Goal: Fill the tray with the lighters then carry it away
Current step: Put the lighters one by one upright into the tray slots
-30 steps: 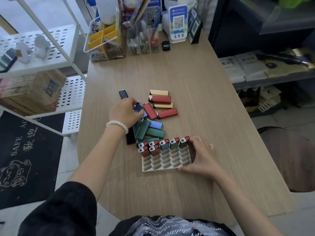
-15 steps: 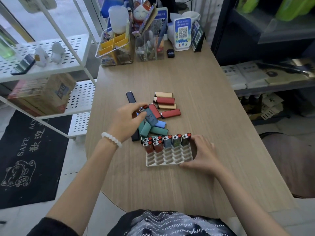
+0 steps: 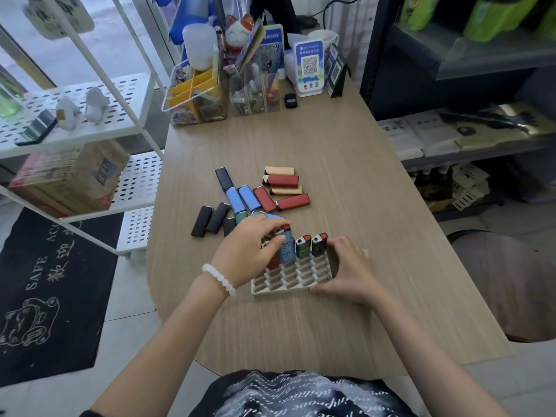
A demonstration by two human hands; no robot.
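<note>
the left hand [image 3: 246,248] has its fingers curled round a blue lighter [image 3: 286,247], holding it upright over the far rows of the white tray [image 3: 288,284]. just right of that hand two more lighters [image 3: 311,244] stand in far slots; others near its fingers are partly hidden. the right hand [image 3: 346,269] pinches the tray's right edge, thumb at the near corner and fingers curled at the far side, pinning it to the wooden table [image 3: 346,182]. beyond the left hand lies the loose pile [image 3: 255,197] of black, blue, red and tan lighters, some touching; two black ones lie off to its left. far past both hands stand clear organizers [image 3: 222,91] and a qr sign [image 3: 310,67].
</note>
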